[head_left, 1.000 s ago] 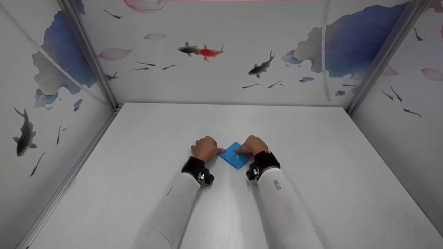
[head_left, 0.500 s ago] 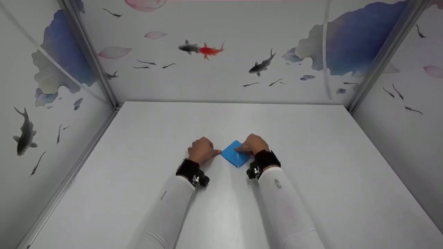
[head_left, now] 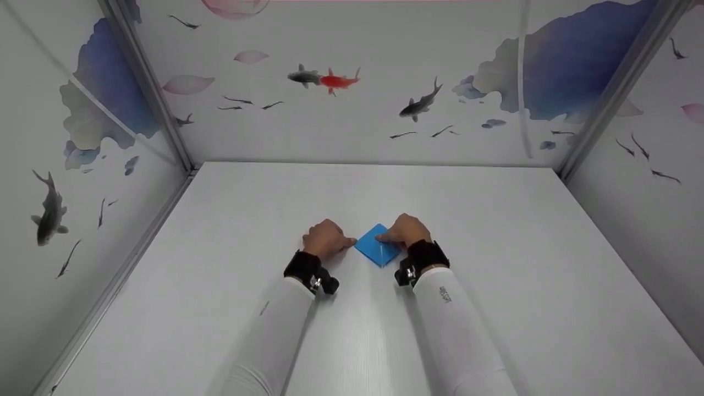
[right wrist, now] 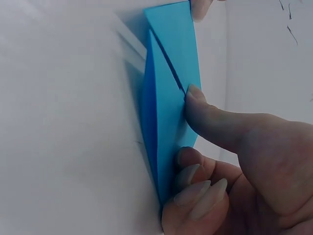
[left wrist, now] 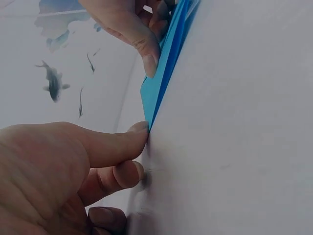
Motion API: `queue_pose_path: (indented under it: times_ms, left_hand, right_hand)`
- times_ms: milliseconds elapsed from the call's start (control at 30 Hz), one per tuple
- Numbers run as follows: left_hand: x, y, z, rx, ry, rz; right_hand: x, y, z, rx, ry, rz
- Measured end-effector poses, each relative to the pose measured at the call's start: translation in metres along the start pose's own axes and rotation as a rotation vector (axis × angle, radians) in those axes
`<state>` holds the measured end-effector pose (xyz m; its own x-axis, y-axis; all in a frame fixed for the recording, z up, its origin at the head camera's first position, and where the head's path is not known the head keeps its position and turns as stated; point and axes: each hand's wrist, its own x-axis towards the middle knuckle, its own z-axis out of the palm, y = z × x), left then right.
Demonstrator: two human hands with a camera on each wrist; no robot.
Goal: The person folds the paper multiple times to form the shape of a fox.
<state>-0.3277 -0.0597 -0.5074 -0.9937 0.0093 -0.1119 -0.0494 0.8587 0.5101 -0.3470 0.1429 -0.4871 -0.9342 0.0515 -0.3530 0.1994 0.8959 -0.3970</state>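
Note:
A blue folded sheet of paper (head_left: 378, 252) lies like a diamond on the white table, one corner toward the person. My left hand (head_left: 325, 240) pinches its left corner at the thumb tip, the other fingers curled below. From the right, my right hand (head_left: 408, 231) holds the paper, thumb laid on top and fingers curled at the right edge. In the right wrist view, a slit between two flaps of the paper (right wrist: 171, 58) runs to the right thumb. Seen edge-on in the left wrist view, the paper (left wrist: 159, 85) shows layers standing slightly apart.
The white table (head_left: 522, 264) spreads around both hands. Panels printed with fish and petals enclose it, including the back wall (head_left: 341, 126). Metal posts (head_left: 148, 82) stand at the corners. Each wrist wears a black strap with a small camera (head_left: 330, 285).
The left thumb has drawn back from over the paper's left side to its very corner. The right hand keeps its hold, and the paper stays in place.

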Motion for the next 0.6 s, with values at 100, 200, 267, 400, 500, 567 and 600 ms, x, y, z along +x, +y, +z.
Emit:
queue_pose_path:
  times_ms: [100,200,267,400,500,567,600]
  left_hand:
    - [0.001,0.006,0.000,0.045,0.024,-0.015]
    - [0.002,0.012,0.003,0.065,0.035,-0.032]
    - [0.004,0.015,0.005,0.071,0.040,-0.036]
    - [0.008,0.021,0.007,0.091,0.042,-0.041]
    - [0.013,0.027,0.008,0.087,0.039,-0.056]
    - [0.016,0.030,0.009,0.074,0.037,-0.065]
    - [0.018,0.032,0.009,0.071,0.033,-0.069]
  right_hand:
    - [-0.001,0.000,-0.002,0.011,0.000,-0.006]
    - [-0.001,0.001,-0.003,0.024,0.002,0.002]
    - [-0.001,0.002,-0.003,0.028,0.003,0.012]
    - [-0.002,0.001,-0.002,0.023,0.006,0.018]
    - [-0.003,0.000,-0.001,0.024,0.013,0.020]
    - [-0.003,-0.001,-0.001,0.020,0.018,0.021]
    - [-0.003,-0.002,0.000,0.016,0.020,0.020]
